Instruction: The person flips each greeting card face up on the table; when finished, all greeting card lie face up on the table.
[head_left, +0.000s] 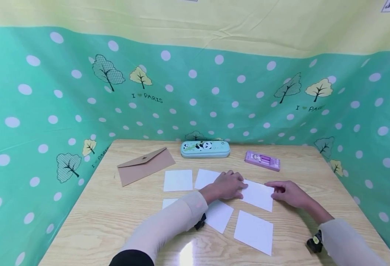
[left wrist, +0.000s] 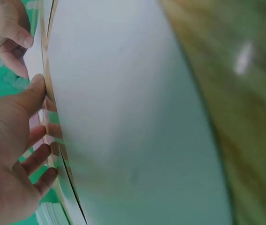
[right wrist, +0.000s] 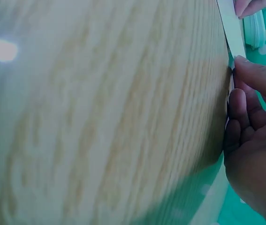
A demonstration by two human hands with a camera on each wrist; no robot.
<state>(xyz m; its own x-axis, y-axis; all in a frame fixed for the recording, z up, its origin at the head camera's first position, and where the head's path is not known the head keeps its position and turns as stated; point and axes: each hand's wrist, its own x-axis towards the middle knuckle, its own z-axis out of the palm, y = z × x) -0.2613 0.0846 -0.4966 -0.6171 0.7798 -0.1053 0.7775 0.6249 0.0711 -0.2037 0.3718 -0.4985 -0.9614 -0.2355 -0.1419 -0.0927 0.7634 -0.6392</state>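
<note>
A white square card (head_left: pixel 258 196) lies on the table between the two hands, one at each side of it. My left hand (head_left: pixel 227 185) touches its left side with fingers spread; in the left wrist view the thumb (left wrist: pixel 35 91) is straight and the other fingertips rest low at the tabletop. At the card's right edge, my right hand (head_left: pixel 288 194) pinches it between thumb and forefinger, the remaining fingers curled under. More white cards surround it: one (head_left: pixel 255 233) in front, one turned askew (head_left: pixel 221 215), one (head_left: pixel 204 178) partly behind my left hand, and one (head_left: pixel 178 180) farther left.
Another card (head_left: pixel 168 202) is mostly hidden by my left sleeve. A brown envelope (head_left: pixel 148 169) lies at the back left. Against the polka-dot curtain stands a light blue panda pencil case (head_left: pixel 205 150). A purple box (head_left: pixel 262 161) with pens showing lies behind the right hand.
</note>
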